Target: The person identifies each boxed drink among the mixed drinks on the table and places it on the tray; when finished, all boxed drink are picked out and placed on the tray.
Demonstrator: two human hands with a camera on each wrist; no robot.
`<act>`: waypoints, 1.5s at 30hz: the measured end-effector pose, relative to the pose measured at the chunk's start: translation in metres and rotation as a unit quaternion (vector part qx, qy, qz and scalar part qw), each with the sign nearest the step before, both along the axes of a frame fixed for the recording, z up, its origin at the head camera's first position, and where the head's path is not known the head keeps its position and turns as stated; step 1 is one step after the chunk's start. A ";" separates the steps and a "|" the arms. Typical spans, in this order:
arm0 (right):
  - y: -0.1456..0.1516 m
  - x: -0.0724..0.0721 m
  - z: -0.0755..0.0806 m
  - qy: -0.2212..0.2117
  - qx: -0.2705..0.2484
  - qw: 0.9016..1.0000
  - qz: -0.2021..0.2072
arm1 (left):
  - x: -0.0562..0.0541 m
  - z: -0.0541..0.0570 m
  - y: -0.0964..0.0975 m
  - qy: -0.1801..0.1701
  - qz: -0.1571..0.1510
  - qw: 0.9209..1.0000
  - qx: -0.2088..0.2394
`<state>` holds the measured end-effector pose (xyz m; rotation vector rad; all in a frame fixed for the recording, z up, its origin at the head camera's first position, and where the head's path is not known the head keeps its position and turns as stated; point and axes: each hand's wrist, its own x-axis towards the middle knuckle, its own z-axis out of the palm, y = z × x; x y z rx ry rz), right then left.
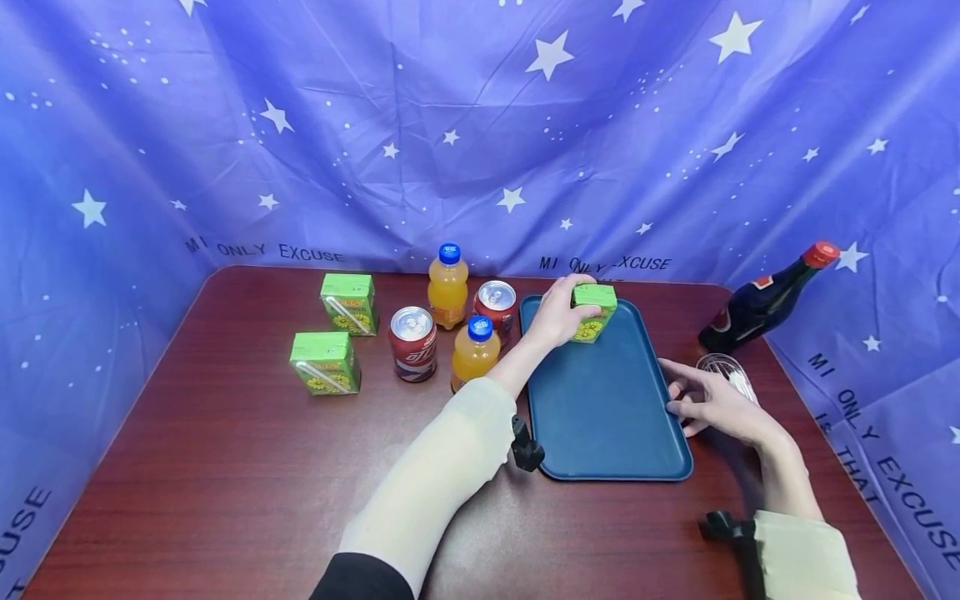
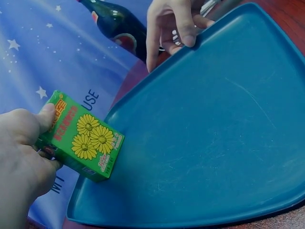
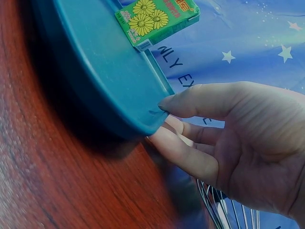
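Note:
My left hand [image 1: 555,317] grips a green drink carton [image 2: 88,136] with yellow flowers on its front, holding it upright at the far end of the blue tray [image 1: 611,408]. Whether the carton's base touches the tray I cannot tell. At the tray's right side, my right hand [image 1: 723,404] pinches the rim, with the thumb on top and the fingers outside and below, as the right wrist view shows. The rest of the tray's surface is bare.
Left of the tray stand two green cartons [image 1: 326,364], two soda cans [image 1: 413,343] and two orange juice bottles [image 1: 447,287]. A dark bottle with a red cap [image 1: 757,308] leans at the right, near a wire whisk [image 1: 738,379]. Starry curtains hang behind the table.

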<state>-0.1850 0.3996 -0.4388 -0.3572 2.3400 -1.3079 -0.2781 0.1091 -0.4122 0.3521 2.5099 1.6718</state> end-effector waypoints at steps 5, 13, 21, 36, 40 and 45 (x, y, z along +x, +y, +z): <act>0.000 0.000 -0.001 -0.002 -0.001 1.000 -0.002 | -0.001 -0.002 0.000 -0.004 0.010 1.000 0.007; 0.000 -0.001 -0.001 -0.004 -0.003 1.000 -0.002 | -0.002 -0.004 0.000 -0.003 0.015 1.000 0.018; 0.000 0.000 0.000 -0.002 -0.005 1.000 0.001 | -0.001 -0.005 0.000 0.000 0.015 1.000 0.021; 0.001 -0.001 -0.001 -0.002 -0.005 1.000 0.002 | 0.000 -0.003 0.000 -0.006 0.025 0.999 0.027; 0.001 -0.001 -0.002 0.001 -0.006 1.000 0.002 | 0.002 -0.002 -0.001 -0.007 0.024 0.999 0.027; 0.001 -0.001 -0.002 -0.001 -0.010 1.000 0.002 | 0.006 0.002 -0.003 0.003 0.011 0.999 0.032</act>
